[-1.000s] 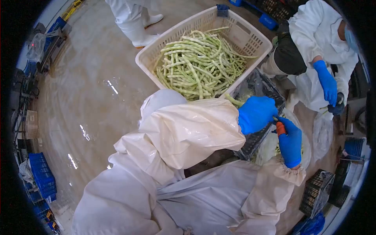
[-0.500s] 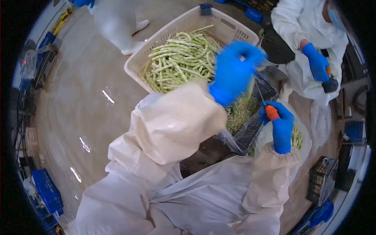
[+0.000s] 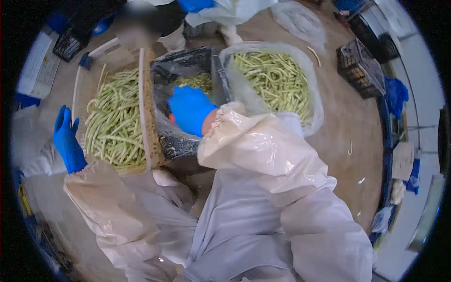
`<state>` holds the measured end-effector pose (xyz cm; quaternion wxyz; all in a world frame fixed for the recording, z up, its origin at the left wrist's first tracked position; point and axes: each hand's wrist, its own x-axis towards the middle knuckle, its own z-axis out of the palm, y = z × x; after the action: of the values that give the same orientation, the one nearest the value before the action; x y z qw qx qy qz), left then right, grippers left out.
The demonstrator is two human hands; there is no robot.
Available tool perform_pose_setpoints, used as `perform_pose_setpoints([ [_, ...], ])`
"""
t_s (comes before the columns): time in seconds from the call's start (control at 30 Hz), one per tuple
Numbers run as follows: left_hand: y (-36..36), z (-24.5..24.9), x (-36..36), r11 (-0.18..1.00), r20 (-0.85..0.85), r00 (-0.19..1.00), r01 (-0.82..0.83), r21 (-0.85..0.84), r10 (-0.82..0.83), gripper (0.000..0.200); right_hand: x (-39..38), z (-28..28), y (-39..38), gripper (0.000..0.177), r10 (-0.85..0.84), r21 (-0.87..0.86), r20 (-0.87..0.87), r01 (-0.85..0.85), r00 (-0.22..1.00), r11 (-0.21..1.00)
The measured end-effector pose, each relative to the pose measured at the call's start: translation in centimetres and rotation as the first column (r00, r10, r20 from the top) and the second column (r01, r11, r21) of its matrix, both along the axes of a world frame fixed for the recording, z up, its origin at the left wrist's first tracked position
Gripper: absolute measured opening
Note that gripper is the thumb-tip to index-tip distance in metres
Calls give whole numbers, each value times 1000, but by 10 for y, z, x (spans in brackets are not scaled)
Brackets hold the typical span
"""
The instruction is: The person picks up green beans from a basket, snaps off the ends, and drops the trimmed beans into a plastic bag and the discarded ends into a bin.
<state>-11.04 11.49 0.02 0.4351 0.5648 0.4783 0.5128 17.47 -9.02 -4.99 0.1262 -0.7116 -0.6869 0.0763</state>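
My left hand (image 3: 68, 141), in a blue glove, is raised at the left side of a pale plastic crate (image 3: 146, 101). Its fingers are stretched and nothing shows in them. Long green beans (image 3: 117, 120) are heaped in that crate. My right hand (image 3: 191, 112), also blue-gloved, is closed over a black crate (image 3: 159, 87) lined with clear plastic. A bit of the orange knife handle (image 3: 172, 117) shows at its left edge; the blade is hidden. Small green trimmings (image 3: 197, 81) lie in the black crate beyond the hand.
Right of the black crate stands a container lined with clear plastic (image 3: 317, 105), holding more long beans (image 3: 277, 84). Another person's blue glove (image 3: 196, 4) shows at the top edge. A dark crate (image 3: 361, 68) stands farther right, and a stray bean (image 3: 314, 55) lies on the floor.
My view has swung to the right. My left hand has gone from beside the black crate to the pale crate's far left, its fingers now spread. My right hand, with the knife, is over the black crate.
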Motion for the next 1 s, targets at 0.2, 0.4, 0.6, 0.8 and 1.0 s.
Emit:
perform_pose_setpoints([
  [0.2, -18, 0, 44, 989, -223, 964, 133, -64, -144, 35, 32, 76, -22, 21, -9, 308, -272, 96, 962, 946],
  [0.4, -45, -8, 70, 956, -311, 905, 263, -129, -291, 34, 167, -8, -86, 32, -152, 186, -617, 331, 772, 925],
  [0.6, -51, -25, 77, 951, -454, 836, 281, -128, -308, 32, 322, -224, -160, 42, -678, -224, -588, 717, 441, 661],
  [0.8, -60, -30, 95, 948, -594, 740, 252, -191, -317, 30, 387, -287, -139, 47, -726, -181, -350, 717, 592, 673],
  [1.0, -69, -28, 109, 930, -660, 657, 293, -220, -363, 29, 419, -332, -131, 56, -673, -132, -334, 674, 660, 727],
])
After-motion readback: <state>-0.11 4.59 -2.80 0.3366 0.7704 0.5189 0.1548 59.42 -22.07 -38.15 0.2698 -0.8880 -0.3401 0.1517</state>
